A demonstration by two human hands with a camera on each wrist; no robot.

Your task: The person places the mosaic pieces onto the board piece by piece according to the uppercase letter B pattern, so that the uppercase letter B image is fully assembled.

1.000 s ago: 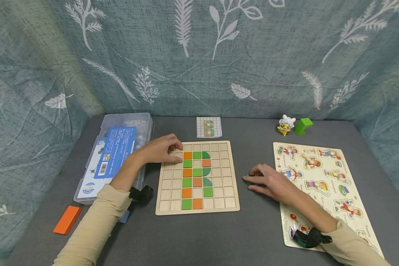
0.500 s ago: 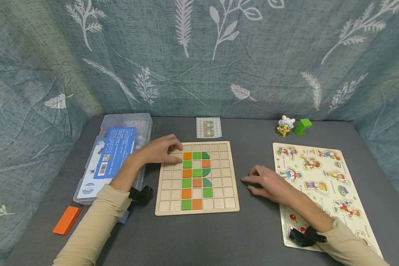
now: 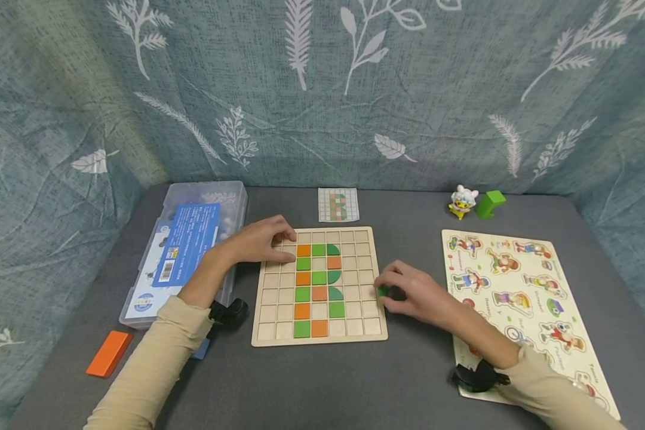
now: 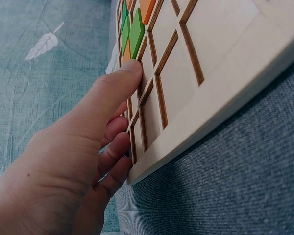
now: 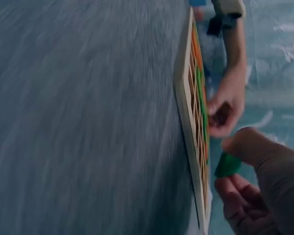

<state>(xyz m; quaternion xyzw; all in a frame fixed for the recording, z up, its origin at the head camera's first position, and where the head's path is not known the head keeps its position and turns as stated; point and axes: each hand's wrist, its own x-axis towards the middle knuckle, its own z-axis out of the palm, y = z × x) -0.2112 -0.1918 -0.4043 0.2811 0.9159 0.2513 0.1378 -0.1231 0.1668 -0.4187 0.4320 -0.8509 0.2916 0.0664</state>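
Note:
A wooden grid board (image 3: pixel 279 327) lies in the middle of the grey table, with orange and green tiles (image 3: pixel 318 278) set in its centre columns. My left hand (image 3: pixel 263 240) rests on the board's upper left corner, thumb on the grid (image 4: pixel 132 73) and fingers curled over the edge. My right hand (image 3: pixel 408 292) pinches a small green piece (image 3: pixel 383 290) between thumb and fingers, just off the board's right edge. The right wrist view shows that green piece (image 5: pixel 228 165) held beside the board's edge (image 5: pixel 186 122).
A clear plastic box (image 3: pixel 185 251) with a blue label lies left of the board. An orange block (image 3: pixel 108 353) sits at the front left. A pattern card (image 3: pixel 338 205) lies behind the board. At right lie a character puzzle board (image 3: pixel 527 298), a small figurine (image 3: pixel 463 202) and a green block (image 3: pixel 490 203).
My right hand has lifted the green piece off the table and carried it left to the board's right edge. My left hand has stayed on the board's corner.

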